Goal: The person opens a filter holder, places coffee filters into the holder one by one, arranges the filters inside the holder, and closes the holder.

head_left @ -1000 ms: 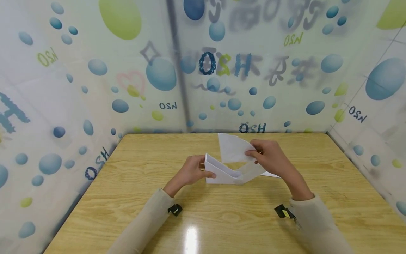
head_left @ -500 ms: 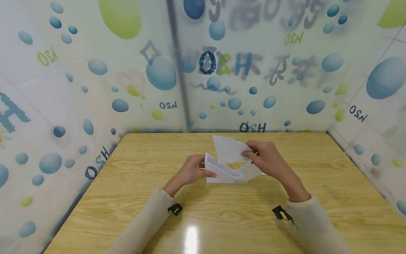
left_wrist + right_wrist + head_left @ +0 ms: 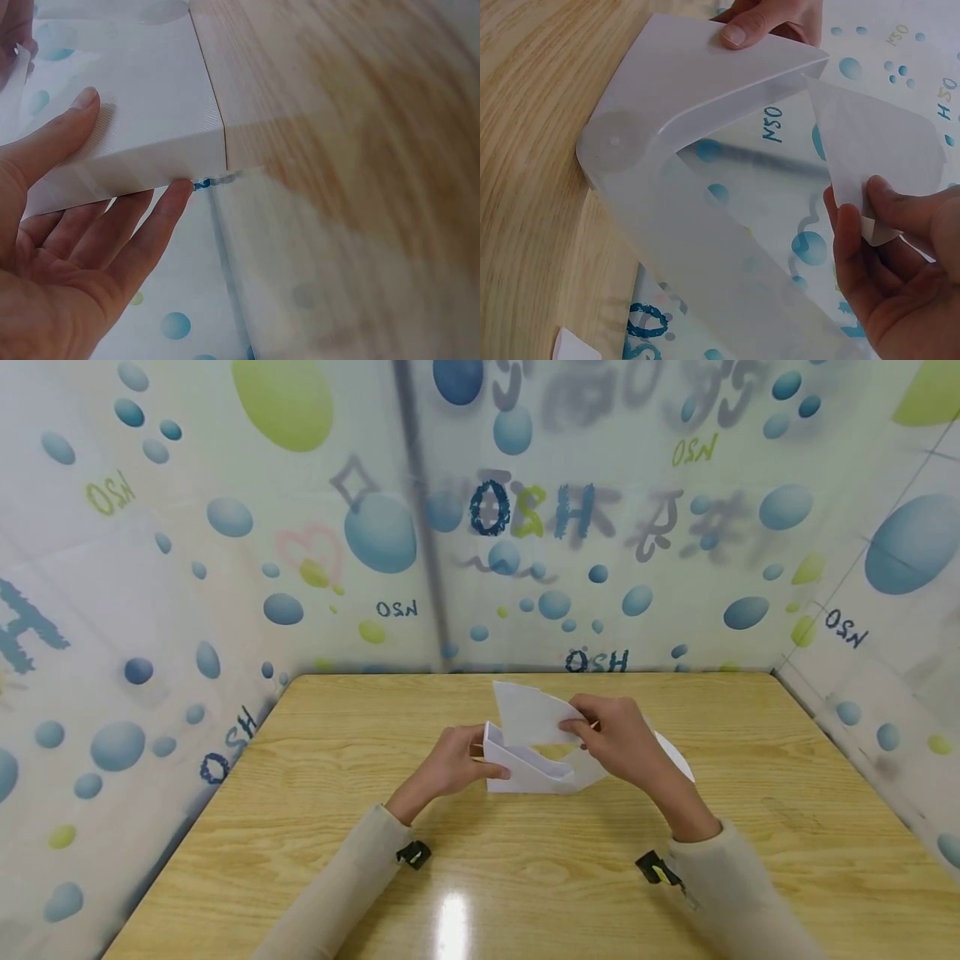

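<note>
Evidently for steadiness, the left grip [image 3: 450, 764] clasps one end of the white case [image 3: 528, 777], thumb on its near face, fingers behind that end; the case appears to stand on the desk [image 3: 480, 860], mouth upward. At the case's other end, the translucent flap [image 3: 697, 255] slants up and away, presumably to leave the mouth accessible. Above the case, the right grip [image 3: 607, 735] pinches a white sheet [image 3: 528, 714] at one side, so its opposite lower corner hangs free by the mouth; whether it dips inside cannot be told.
</note>
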Demonstrator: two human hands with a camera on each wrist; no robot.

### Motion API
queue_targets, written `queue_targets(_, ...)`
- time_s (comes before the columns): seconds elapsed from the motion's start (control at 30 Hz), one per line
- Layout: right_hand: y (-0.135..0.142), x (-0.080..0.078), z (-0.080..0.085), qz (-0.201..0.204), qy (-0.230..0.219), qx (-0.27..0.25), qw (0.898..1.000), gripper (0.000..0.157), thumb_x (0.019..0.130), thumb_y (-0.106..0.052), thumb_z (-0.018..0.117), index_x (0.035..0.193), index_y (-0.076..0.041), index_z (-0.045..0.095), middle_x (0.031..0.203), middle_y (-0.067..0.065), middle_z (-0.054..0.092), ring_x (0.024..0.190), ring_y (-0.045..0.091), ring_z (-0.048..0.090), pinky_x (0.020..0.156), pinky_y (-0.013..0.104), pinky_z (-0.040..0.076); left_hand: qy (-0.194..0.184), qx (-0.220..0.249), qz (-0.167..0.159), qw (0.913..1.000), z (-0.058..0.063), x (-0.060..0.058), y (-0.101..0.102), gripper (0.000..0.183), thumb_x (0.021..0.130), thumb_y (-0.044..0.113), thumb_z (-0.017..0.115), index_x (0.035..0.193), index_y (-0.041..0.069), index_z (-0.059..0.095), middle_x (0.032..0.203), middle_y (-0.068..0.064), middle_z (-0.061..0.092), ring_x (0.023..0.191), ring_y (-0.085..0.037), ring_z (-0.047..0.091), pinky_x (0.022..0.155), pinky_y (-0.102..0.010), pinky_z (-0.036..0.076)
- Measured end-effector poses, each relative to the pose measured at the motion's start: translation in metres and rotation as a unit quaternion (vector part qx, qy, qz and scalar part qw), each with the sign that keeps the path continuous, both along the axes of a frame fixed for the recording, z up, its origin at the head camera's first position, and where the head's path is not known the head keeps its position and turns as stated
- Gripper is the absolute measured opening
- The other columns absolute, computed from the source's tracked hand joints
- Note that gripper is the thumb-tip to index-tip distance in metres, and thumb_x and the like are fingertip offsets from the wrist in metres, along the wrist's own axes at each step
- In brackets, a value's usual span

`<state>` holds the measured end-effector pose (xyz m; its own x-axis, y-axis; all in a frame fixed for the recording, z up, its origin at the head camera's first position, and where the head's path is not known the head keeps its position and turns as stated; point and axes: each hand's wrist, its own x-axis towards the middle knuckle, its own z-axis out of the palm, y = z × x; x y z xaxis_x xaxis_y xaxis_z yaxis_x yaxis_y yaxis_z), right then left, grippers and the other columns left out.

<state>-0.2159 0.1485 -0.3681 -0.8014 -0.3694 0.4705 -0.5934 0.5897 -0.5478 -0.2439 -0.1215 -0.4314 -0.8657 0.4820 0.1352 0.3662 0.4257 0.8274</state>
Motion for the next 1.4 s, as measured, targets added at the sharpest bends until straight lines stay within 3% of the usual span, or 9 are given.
queue_targets(0.4, -0.011, 0.002, -0.004, 0.004, -0.006, -0.010, 1.000, 0.010, 0.095, -0.007, 0.073, 0.088, -0.010, 0.069, 0.072, 0.007, 0.068, 0.064, 0.017, 0.072, 0.058, 0.021, 0.058, 0.006, 0.008, -0.006, 0.9999, -0.001, -0.001, -0.001, 0.045, 0.083, 0.007, 0.086, 0.125, 0.008, 0.070, 0.121, -0.012, 0.075, 0.107, -0.029, 0.076, 0.086, -0.032, 0.065)
queue_targets(0.83, -0.016, 0.003, -0.009, 0.026, -0.029, 0.005, 0.999, 0.014, 0.097, -0.010, 0.071, 0.084, -0.011, 0.065, 0.070, -0.003, 0.065, 0.063, 0.002, 0.065, 0.059, 0.021, 0.056, 0.010, 0.000, -0.001, 0.9999, -0.001, -0.001, 0.000, 0.041, 0.083, 0.007, 0.086, 0.122, 0.005, 0.071, 0.115, -0.013, 0.076, 0.104, -0.029, 0.077, 0.084, -0.033, 0.065)
queue_targets(1.13, -0.017, 0.001, -0.013, 0.029, -0.033, 0.019, 0.999, 0.019, 0.097, -0.010, 0.071, 0.081, -0.010, 0.062, 0.067, 0.002, 0.061, 0.068, 0.018, 0.068, 0.059, 0.022, 0.048, 0.015, -0.002, -0.006, 0.9999, -0.001, -0.002, -0.001, 0.042, 0.083, 0.009, 0.087, 0.121, 0.005, 0.070, 0.115, -0.013, 0.076, 0.105, -0.030, 0.077, 0.085, -0.032, 0.065)
queue_targets(1.4, -0.018, 0.001, -0.014, 0.031, -0.038, 0.025, 0.998, 0.030, 0.100, -0.010, 0.068, 0.075, -0.013, 0.052, 0.060, -0.003, 0.045, 0.054, 0.007, 0.044, 0.054, 0.022, 0.038, 0.019, -0.003, -0.009, 0.9998, -0.001, -0.002, -0.001, 0.043, 0.084, 0.010, 0.087, 0.123, 0.005, 0.070, 0.116, -0.013, 0.076, 0.104, -0.029, 0.077, 0.084, -0.032, 0.065)
